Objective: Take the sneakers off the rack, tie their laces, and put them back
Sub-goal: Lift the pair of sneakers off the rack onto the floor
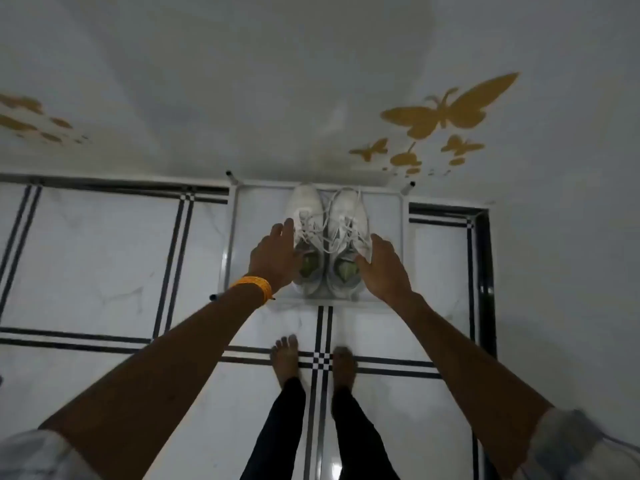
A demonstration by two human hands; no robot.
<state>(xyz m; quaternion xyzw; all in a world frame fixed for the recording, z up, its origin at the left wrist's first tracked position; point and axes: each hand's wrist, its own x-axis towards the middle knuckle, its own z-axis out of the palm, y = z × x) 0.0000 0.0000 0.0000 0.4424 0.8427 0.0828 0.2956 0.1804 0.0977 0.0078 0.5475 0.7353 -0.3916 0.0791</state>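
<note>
My left arm reaches forward and down, an orange band (254,285) around the wrist. My left hand (273,259) is spread, fingers extended and loose, its fingertips lying against the outer side of the left sneaker (306,237); it grips nothing. The palm faces down and inward, over the shoe's heel opening.

The two white sneakers sit side by side, touching each other, toes pointing toward the wall (242,81), on the top shelf of a white rack (401,216) that stands against that wall. Their white laces (325,233) are undone and lie loose, crossing from one shoe onto the other in a tangle over the tongues. Greenish insoles show inside both heel openings. The right sneaker (348,233) stands level with its partner.

My right arm mirrors the left. My right hand (382,268) is open too, fingers together and pressed flat along the outer side of the right sneaker, thumb near its heel collar; it closes on nothing. My bare feet (285,356) stand on the tiled floor (104,258) just in front of the rack.
</note>
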